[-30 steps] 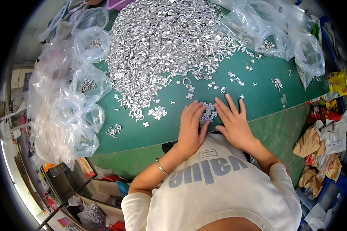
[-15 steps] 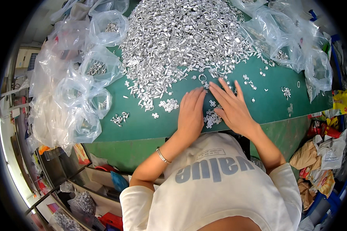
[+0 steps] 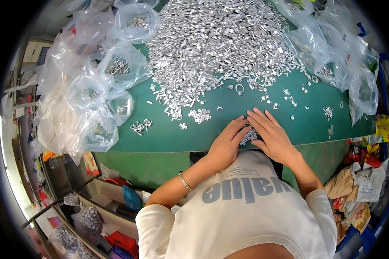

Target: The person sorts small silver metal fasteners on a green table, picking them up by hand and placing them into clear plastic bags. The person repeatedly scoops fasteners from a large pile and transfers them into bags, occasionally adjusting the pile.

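Observation:
My left hand (image 3: 226, 146) and my right hand (image 3: 272, 137) lie on the green table (image 3: 177, 140) near its front edge. Their fingertips nearly meet, and both have stretched fingers. Between them sits a cluster of small silver cross-shaped charms (image 3: 249, 136), partly hidden by the fingers. Another group of these charms (image 3: 199, 115) lies to the left, with a single cross charm (image 3: 183, 126) beside it. Behind the hands rises a large heap of silver metal pieces (image 3: 216, 47). A silver ring (image 3: 239, 89) rests at the heap's near edge.
Clear plastic bags (image 3: 101, 99) holding metal pieces line the table's left side, and more bags (image 3: 333, 56) stand on the right. Small piles (image 3: 141, 126) of pieces lie at left and right (image 3: 328, 112). Shelves (image 3: 112, 216) are low on the left; packages (image 3: 354, 181) sit at right.
Both hands have drawn back toward the table's front edge, closing around the cross charms there. Loose crosses near the ring are gone from that spot. The whole view has shifted slightly.

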`<state>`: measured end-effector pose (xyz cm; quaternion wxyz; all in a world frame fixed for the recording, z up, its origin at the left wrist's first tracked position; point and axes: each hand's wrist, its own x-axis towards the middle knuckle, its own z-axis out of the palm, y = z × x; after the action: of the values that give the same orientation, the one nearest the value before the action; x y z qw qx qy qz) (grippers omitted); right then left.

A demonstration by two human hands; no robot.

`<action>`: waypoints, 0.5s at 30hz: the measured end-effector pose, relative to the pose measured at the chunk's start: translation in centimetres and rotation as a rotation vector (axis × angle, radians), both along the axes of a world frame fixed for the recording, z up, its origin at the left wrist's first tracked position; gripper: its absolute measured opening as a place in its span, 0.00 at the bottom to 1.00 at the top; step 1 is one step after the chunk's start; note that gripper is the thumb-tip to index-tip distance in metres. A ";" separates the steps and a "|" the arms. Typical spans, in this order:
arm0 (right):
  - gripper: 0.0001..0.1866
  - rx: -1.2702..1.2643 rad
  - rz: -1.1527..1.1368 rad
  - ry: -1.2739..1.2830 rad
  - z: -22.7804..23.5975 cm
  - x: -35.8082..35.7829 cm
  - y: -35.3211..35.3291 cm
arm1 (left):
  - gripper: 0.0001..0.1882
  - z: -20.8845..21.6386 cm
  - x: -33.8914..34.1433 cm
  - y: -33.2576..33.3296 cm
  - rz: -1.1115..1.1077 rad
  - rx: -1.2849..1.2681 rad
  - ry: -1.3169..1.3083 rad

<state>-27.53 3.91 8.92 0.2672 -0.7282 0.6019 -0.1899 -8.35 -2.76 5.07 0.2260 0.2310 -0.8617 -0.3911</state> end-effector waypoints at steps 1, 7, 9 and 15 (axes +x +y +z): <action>0.30 0.012 0.002 -0.021 0.1 0.1 0.1 | 0.24 0.2 0.3 -0.2 0.009 -0.013 0.029; 0.28 -0.108 -0.047 -0.008 0.4 0.0 -0.8 | 0.23 1.5 3.4 -3.0 0.580 -0.326 -0.259; 0.27 -0.103 0.009 -0.017 0.5 0.8 -1.3 | 0.23 0.9 3.9 -3.1 0.553 -0.310 -0.268; 0.26 -0.116 -0.047 0.000 -0.1 0.1 -0.9 | 0.19 0.3 3.6 -0.8 0.443 -0.156 -0.085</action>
<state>-27.39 3.06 8.79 0.2200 -0.7280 0.6068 -0.2309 -4.71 -3.60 5.37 0.2870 0.4123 -0.8264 -0.2545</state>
